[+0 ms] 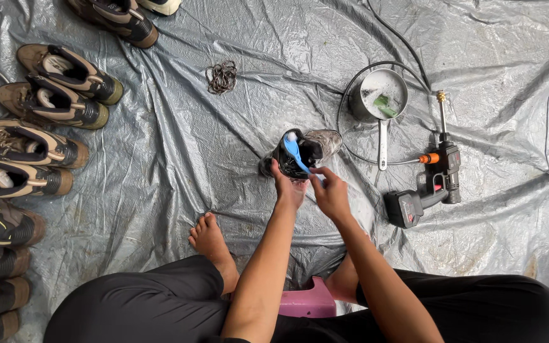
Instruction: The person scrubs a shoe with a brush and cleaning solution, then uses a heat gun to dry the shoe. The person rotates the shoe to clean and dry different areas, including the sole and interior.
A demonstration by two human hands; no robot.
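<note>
- Left hand (289, 188) grips the heel end of a dark wet shoe (300, 152), fingers closed around it; the shoe is held just above the grey tarp (223, 159), in front of the person's knees.
- Right hand (330, 194) has its fingers pinched on the handle of a blue brush (293, 151), whose head sits inside the shoe opening.
- A pan (381, 95) of soapy water stands near, beyond the shoe; a hose loops round it to a spray gun (432, 184) lying to the right.
- A row of boots (46, 108) lies well apart on the left; a bundle of laces (222, 77) lies beyond.
- Bare foot (210, 238) rests on the tarp; a pink stool (309, 302) shows below.
- Risk: the wet shoe may slip from the one-handed grip under brush pressure.
- Risk: a wide elbow swing could tip the pan or snag the hose.
- Risk: the wet tarp looks slippery under the bare foot.
</note>
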